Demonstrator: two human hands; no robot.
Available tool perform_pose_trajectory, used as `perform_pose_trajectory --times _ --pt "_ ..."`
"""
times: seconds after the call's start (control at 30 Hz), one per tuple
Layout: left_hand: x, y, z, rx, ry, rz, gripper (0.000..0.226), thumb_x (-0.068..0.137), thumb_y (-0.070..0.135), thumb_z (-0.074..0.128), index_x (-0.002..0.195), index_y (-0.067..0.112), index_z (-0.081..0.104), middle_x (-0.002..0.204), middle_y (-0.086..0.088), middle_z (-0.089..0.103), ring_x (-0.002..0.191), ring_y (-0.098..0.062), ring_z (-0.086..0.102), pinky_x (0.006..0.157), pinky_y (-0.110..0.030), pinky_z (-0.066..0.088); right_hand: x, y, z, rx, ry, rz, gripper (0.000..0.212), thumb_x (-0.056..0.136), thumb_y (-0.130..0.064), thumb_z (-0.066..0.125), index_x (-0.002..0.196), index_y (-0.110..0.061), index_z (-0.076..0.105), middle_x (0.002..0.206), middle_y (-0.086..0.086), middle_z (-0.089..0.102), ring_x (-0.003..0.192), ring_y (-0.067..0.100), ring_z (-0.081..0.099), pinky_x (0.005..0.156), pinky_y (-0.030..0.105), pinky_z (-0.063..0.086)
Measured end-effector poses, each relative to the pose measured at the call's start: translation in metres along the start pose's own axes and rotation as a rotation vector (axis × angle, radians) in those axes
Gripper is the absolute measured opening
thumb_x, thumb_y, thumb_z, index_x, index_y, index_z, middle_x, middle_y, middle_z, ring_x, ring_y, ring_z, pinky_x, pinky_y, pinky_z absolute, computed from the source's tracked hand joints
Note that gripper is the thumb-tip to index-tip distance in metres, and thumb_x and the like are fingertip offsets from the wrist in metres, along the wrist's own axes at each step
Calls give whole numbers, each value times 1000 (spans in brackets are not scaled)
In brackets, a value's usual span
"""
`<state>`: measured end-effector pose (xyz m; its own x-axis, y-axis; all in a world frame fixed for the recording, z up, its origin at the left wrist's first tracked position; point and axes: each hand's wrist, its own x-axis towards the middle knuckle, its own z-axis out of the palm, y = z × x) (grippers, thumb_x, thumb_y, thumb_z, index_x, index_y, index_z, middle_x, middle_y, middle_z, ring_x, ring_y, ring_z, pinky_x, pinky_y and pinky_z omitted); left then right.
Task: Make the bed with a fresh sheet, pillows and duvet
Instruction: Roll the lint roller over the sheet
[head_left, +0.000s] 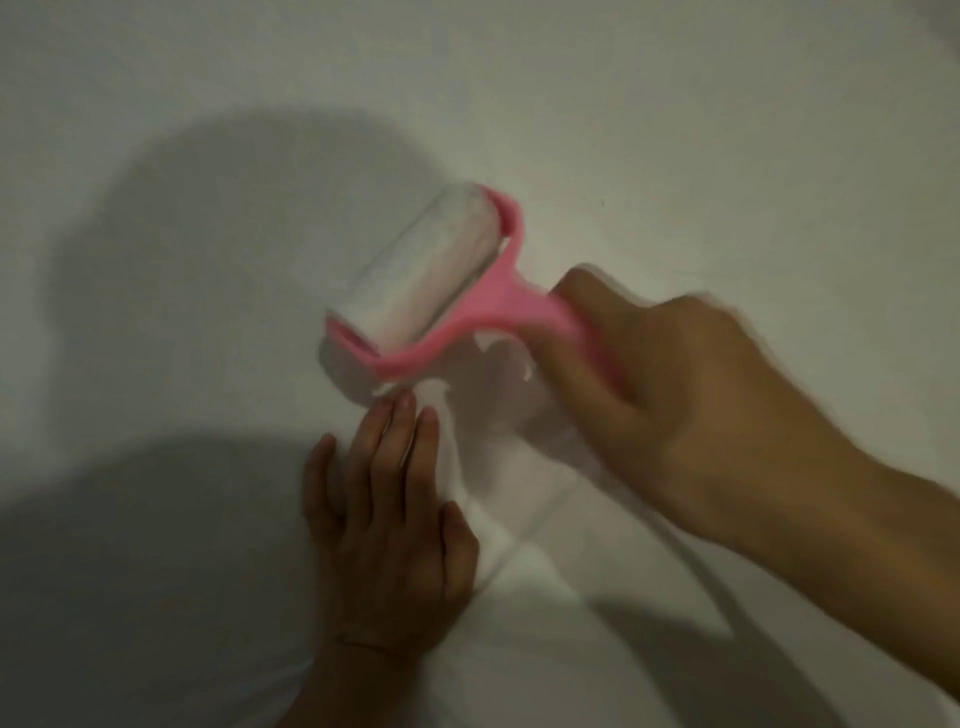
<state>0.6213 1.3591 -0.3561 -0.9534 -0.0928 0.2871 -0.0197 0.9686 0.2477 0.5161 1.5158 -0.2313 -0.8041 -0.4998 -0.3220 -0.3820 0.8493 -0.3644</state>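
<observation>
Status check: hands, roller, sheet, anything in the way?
Right hand grips pink lint roller on white sheet. Left hand flat, pressing sheet beside roller. Nothing blocking.

No text, label, brand, number or sign can be read anywhere in the head view: the pink lint roller (415, 291) bears no legible marking, and the white sheet (675, 130) around it is plain.

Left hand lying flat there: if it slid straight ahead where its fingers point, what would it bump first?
Probably the pink plastic lint roller; the left hand has fingertips just short of its frame.
</observation>
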Motion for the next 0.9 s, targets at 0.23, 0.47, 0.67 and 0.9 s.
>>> perform_pose_trajectory --times 0.23,0.47,0.67,0.9 --pt "0 0 0 37 -13 14 54 82 21 35 131 4 47 139 -14 50 133 -23 41 112 -49 19 25 -30 -7 29 31 67 31 95 -56 25 84 -28 33 59 -6 44 51 16 45 47 32 31" --pt "1 -1 0 22 3 23 52 86 24 32 132 3 46 139 -13 48 133 -24 40 113 -47 17 -27 0 -29 297 372 425 54 87 -69 20 82 -25 51 63 0 58 55 26 60 58 44 50" --pt "-1 -2 0 22 -11 52 56 83 24 36 134 3 43 141 -14 44 134 -26 39 113 -48 17 -20 3 19 166 251 566 47 82 -60 2 84 -23 30 64 0 44 59 25 47 56 36 29" --pt "2 -1 -1 51 -44 57 54 83 22 38 129 -3 52 138 -21 49 128 -32 47 110 -52 22 -8 21 12 186 258 578 36 100 -48 22 97 -16 38 79 9 53 78 34 54 68 37 38"
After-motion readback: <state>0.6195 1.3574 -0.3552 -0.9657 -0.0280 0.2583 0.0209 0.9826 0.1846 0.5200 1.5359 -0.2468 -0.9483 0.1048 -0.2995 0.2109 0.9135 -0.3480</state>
